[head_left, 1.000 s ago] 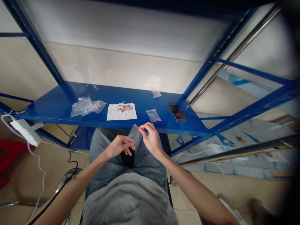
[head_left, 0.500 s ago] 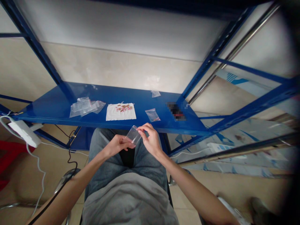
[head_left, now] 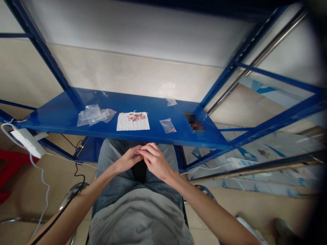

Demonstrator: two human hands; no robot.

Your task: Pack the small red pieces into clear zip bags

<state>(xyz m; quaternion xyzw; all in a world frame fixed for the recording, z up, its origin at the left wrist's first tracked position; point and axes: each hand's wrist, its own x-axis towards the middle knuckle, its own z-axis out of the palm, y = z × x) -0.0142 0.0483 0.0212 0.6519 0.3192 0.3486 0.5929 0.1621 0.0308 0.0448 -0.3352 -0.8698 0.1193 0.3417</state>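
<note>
Above my lap, my left hand (head_left: 129, 159) and my right hand (head_left: 154, 161) meet, both closed on a clear plastic bag (head_left: 137, 151). Most of the bag is hidden by the fingers. Past them, on the blue shelf (head_left: 153, 137), a white cloth pouch (head_left: 122, 123) lies flat with small pink and brown pieces (head_left: 137, 117) on top. To its right rests a zip bag (head_left: 167, 126) with a few such pieces in its lower corner. Several flat clear bags (head_left: 89, 116) overlap at the left.
A small clear bag (head_left: 171, 102) lies at the shelf's back edge, and a blurred-out dark object (head_left: 194, 122) at the right. Blue uprights (head_left: 219, 81) frame the shelf. A white power strip (head_left: 29, 143) with cables hangs at the left, above a red stool (head_left: 17, 166).
My right hand has come left and down against my left hand. The clear bag, spread out between them before, is now mostly covered by my fingers. The view has shifted slightly.
</note>
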